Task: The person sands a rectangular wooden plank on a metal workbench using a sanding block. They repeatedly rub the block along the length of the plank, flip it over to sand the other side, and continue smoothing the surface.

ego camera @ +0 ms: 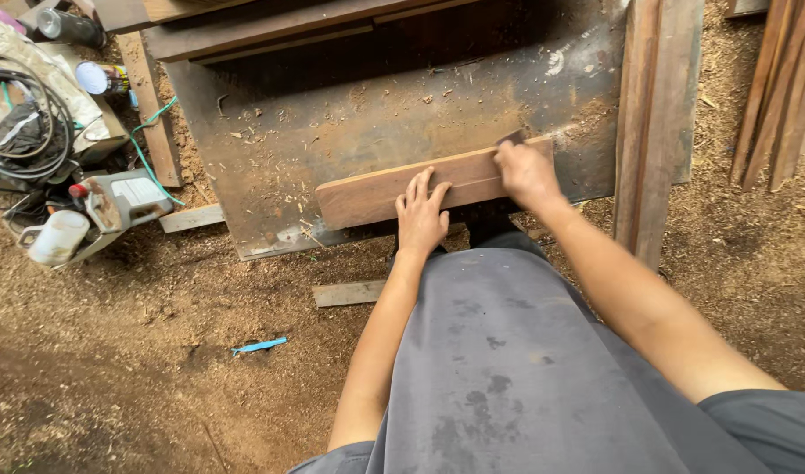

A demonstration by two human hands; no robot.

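Where the sawdust floor meets the clutter at far left, we see a coil of dark cable (21, 118), a blue-and-white can lying on its side (102, 79), a white plastic jug (58, 237) and a grey container with a white rectangular label (126, 200). Further right, our left hand (422, 212) lies flat, fingers spread and open, pressing on the long reddish-brown wooden board (376, 193). That board rests on a worn dark metal sheet (332, 114), its long axis running left to right and rising slightly toward the right. Our right hand (525, 171) is curled closed over the board's right end around a small dark tool (511, 138) we cannot identify. Reddish planks (657, 105) stand beyond.
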